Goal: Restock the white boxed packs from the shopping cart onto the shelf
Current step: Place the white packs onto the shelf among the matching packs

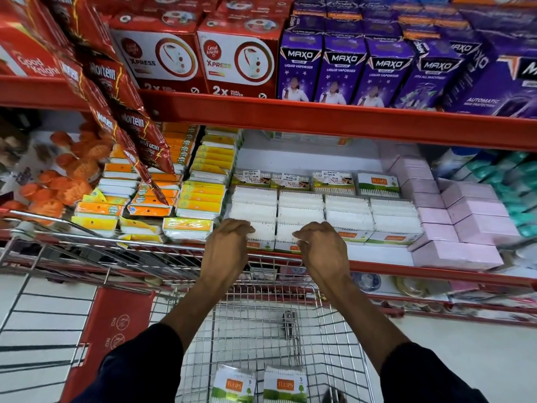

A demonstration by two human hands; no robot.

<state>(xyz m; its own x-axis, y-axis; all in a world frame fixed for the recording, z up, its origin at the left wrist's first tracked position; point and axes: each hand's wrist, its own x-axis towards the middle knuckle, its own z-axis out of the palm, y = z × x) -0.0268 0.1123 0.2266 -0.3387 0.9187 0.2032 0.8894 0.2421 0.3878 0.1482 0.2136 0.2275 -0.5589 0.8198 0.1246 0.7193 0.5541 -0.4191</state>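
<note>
wire cart (343, 330) holding two white packs (235, 385), both hands (229, 242) gripping shelf packs (263, 232)

A red metal shelf (377, 267) carried rows of white boxed cotton-swab packs (347, 212) at its middle, yellow-and-orange flat packets (200, 196) to their left, and pale pink rectangular boxes (453, 225) to their right.

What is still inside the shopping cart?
Two white Tulips packs stand at the near end of the shopping cart. The wire floor ahead looks bare; the forearms cover part of the basket, so more could be hidden.
</note>
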